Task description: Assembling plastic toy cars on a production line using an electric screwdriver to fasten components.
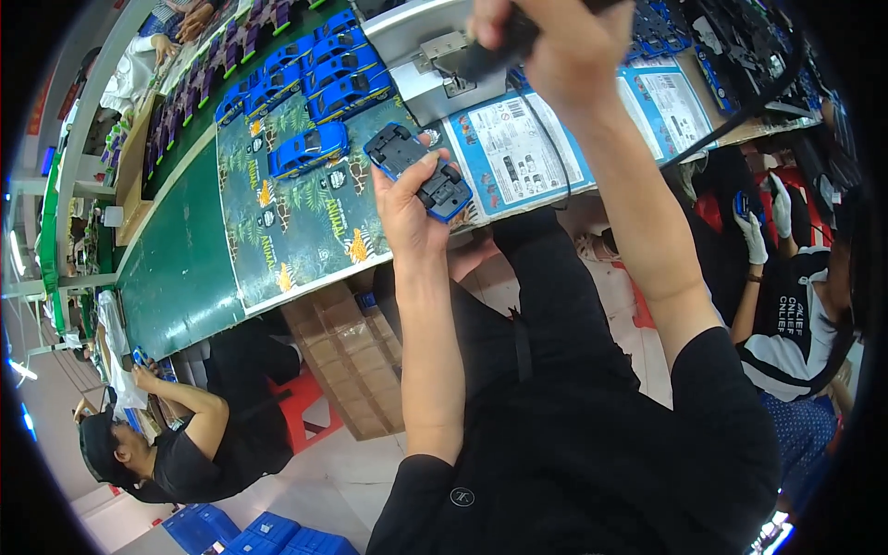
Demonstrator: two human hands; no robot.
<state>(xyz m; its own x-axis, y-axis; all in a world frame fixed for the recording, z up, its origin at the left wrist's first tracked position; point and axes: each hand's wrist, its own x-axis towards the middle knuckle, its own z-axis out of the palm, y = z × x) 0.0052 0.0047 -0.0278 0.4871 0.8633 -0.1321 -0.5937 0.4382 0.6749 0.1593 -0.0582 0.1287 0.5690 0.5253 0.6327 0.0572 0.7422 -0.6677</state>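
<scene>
My left hand (412, 208) is closed around a blue toy car (396, 148), held upside down over the table's front edge. Its black underside faces up, with my thumb lying across it. Higher up, my right hand (583, 55) grips a dark handheld tool (490, 57) that looks like an electric screwdriver, blurred by motion. The tool's tip cannot be made out. Beneath it is a metal fixture (453, 60) on a grey block. One blue toy car (310, 150) stands upright left of my left hand, with several more (342, 79) in rows behind it.
Printed sheets (518, 148) cover the green table (176, 277). A black cable (740, 116) arcs at the right, near several black chassis parts (657, 32). Purple parts (199, 88) line the far left. Co-workers sit at both sides; a cardboard box (347, 361) stands below.
</scene>
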